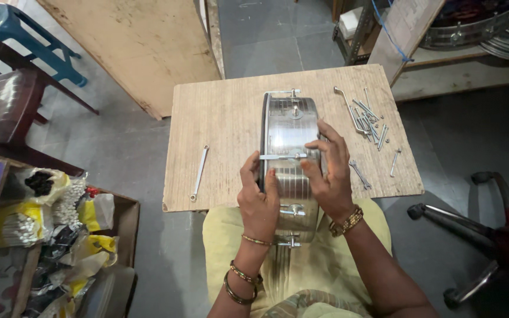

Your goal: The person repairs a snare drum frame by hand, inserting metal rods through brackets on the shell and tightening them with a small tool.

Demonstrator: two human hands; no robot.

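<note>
Shiny ribbed steel drum shell [290,159].

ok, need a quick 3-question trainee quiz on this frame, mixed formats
1. True or false: the shiny ribbed metal drum shell stands on its edge on the small wooden board table.
2. Multiple choice: the long silver spanner lies (A) left of the shell, apart from both hands; (B) in the right hand; (C) on the grey floor.
3. Fill in: the pile of loose silver tension rods lies on the table to the ____ of the shell.

Key: 1 true. 2 A; the left hand and right hand both grip the shell. 3 right.
</note>
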